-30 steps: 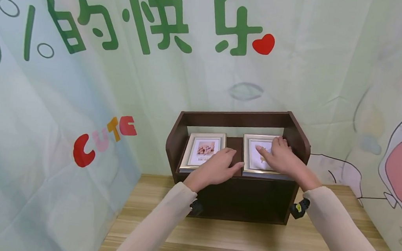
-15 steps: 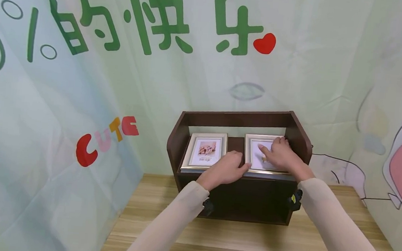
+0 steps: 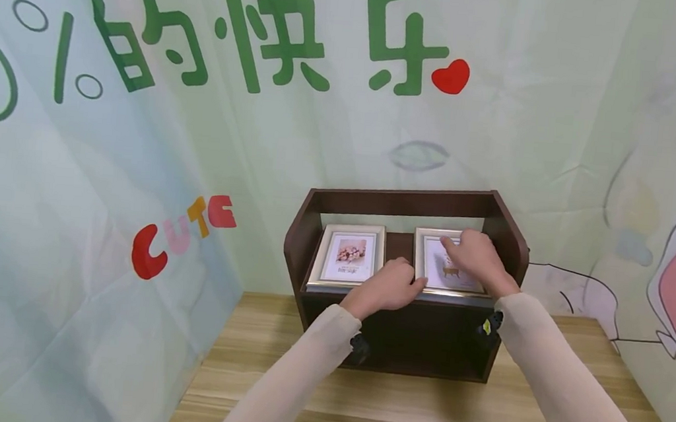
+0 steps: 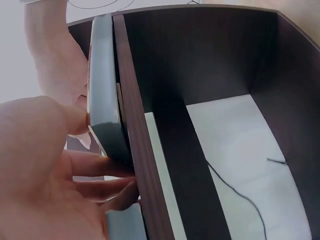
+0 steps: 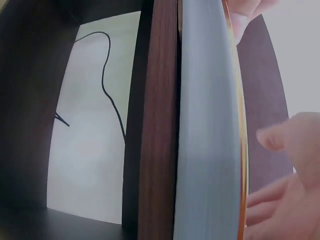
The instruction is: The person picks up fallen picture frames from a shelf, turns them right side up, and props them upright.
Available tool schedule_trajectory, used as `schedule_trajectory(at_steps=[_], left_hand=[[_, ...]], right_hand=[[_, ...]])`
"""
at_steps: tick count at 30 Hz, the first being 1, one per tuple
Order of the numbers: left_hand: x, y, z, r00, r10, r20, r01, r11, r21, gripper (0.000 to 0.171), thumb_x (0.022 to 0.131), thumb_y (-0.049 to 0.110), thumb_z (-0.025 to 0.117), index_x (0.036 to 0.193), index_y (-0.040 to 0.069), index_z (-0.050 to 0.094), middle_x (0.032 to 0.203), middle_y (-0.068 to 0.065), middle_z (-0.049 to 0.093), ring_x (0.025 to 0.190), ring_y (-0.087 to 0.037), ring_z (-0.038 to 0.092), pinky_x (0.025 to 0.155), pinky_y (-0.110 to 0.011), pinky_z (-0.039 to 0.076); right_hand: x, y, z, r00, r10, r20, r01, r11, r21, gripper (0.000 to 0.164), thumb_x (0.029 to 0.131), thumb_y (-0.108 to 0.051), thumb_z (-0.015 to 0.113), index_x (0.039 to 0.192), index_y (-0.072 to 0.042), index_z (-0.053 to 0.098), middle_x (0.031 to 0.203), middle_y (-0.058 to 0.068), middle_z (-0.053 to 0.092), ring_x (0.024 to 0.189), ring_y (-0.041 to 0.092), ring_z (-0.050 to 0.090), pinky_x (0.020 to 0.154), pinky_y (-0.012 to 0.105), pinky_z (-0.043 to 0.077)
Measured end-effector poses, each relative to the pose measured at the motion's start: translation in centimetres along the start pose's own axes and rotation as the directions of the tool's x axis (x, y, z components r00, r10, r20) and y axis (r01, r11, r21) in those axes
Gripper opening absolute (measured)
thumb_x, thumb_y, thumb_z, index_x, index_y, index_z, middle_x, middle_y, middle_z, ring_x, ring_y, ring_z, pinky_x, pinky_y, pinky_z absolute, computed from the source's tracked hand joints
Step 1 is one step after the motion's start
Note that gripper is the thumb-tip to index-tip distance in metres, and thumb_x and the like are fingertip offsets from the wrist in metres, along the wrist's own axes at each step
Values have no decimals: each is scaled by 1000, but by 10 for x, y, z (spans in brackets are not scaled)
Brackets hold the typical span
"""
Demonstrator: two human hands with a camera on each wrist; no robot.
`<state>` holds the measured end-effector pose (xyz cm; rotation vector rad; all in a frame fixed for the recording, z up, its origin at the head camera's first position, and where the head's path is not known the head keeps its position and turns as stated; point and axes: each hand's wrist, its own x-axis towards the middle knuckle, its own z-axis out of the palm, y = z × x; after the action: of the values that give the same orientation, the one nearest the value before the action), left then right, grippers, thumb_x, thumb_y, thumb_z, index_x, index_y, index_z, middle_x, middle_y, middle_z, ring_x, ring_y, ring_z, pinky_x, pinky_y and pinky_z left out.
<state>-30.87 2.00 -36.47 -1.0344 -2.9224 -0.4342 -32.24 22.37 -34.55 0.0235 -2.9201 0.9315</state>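
Note:
A dark brown shelf [image 3: 401, 201] holds two silver photo frames lying on its upper board. My left hand [image 3: 382, 287] is at the near left corner of the right photo frame [image 3: 435, 291]; its thumb touches this corner, and its fingers reach into the gap along the side, as the left wrist view shows. My right hand [image 3: 477, 256] lies over the right part of that same frame. Its thumb [image 5: 271, 137] is just above the picture, and its other fingertips are hidden behind the hand in the head view. The left photo frame [image 3: 347, 255] shows a flower picture.
Below the upper board is a compartment with a pale opening [image 5: 92, 130] at its back, where a thin black cable [image 5: 105, 85] shows. The shelf stands on a wooden table [image 3: 256, 337]. Printed cloth walls [image 3: 224, 142] close in behind and on both sides.
My left hand has moved right, off the left photo frame to the corner of the right one. My right hand's fingers have drawn back toward me. Both frames stay in place.

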Motion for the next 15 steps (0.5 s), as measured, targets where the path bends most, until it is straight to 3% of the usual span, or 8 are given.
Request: schedule_trajectory(at_steps=[5, 9, 11, 15], left_hand=[[3, -3, 4, 999, -14, -50, 9, 995, -102, 52, 105, 26, 56, 55, 14, 53, 69, -1, 52, 60, -15, 50, 59, -29, 43], [-2, 1, -2, 995, -41, -86, 27, 986, -163, 49, 101, 21, 61, 54, 14, 46, 63, 1, 45, 56, -14, 43, 54, -24, 36], [-3, 0, -1, 993, -58, -104, 40, 985, -171, 48, 99, 20, 62, 55, 15, 44, 58, 4, 41, 51, -12, 40, 51, -22, 33], [-9, -1, -3, 990, -82, -118, 58, 979, -195, 47, 98, 19, 65, 56, 15, 43, 53, 6, 37, 47, -10, 37, 47, -22, 31]], right_hand=[[-3, 1, -2, 990, 121, -73, -109, 982, 153, 49, 109, -43, 48, 105, 3, 65, 81, 10, 46, 76, 24, 50, 61, 33, 41], [-4, 0, -6, 981, 166, -105, -143, 971, 192, 49, 108, -43, 48, 102, 3, 62, 82, 9, 41, 81, 26, 48, 66, 35, 39], [-5, 0, -7, 978, 184, -99, -161, 966, 202, 47, 108, -43, 48, 101, 2, 60, 83, 8, 39, 82, 26, 48, 68, 36, 39], [-4, -2, -10, 976, 213, -39, -199, 955, 221, 51, 107, -44, 49, 115, 5, 61, 97, 15, 51, 93, 28, 50, 76, 38, 42]])
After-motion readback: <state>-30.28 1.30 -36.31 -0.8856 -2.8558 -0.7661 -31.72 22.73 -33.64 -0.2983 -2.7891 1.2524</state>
